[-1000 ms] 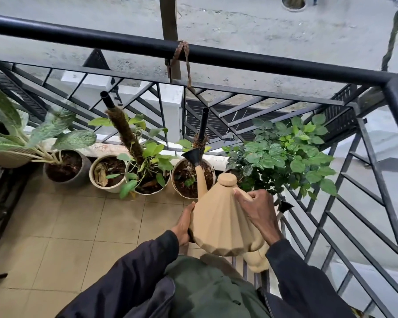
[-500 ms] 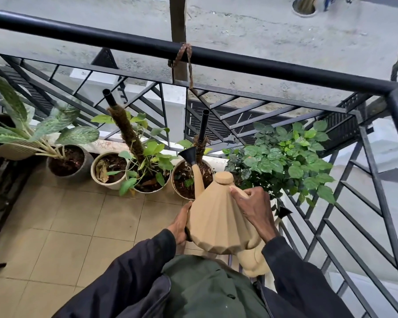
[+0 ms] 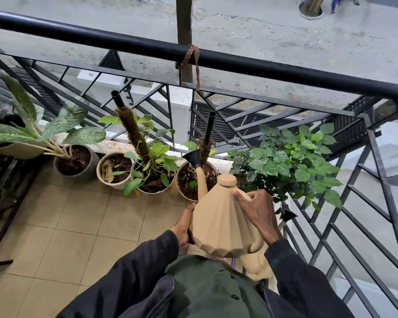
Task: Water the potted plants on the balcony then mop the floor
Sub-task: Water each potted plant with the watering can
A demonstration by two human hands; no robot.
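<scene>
The faceted tan plastic watering can (image 3: 218, 222) is gripped by right hand (image 3: 255, 208) and left hand (image 3: 183, 224), its black-tipped spout (image 3: 194, 158) ahead over a soil-filled white pot (image 3: 193, 180).

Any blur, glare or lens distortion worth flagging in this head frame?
Head view: flat, soft daylight with no hard shadows or glare; wide-angle bowing bends the railing; watering can, both hands and the pots read sharp; leaves of the plant at far left look slightly soft.
</scene>
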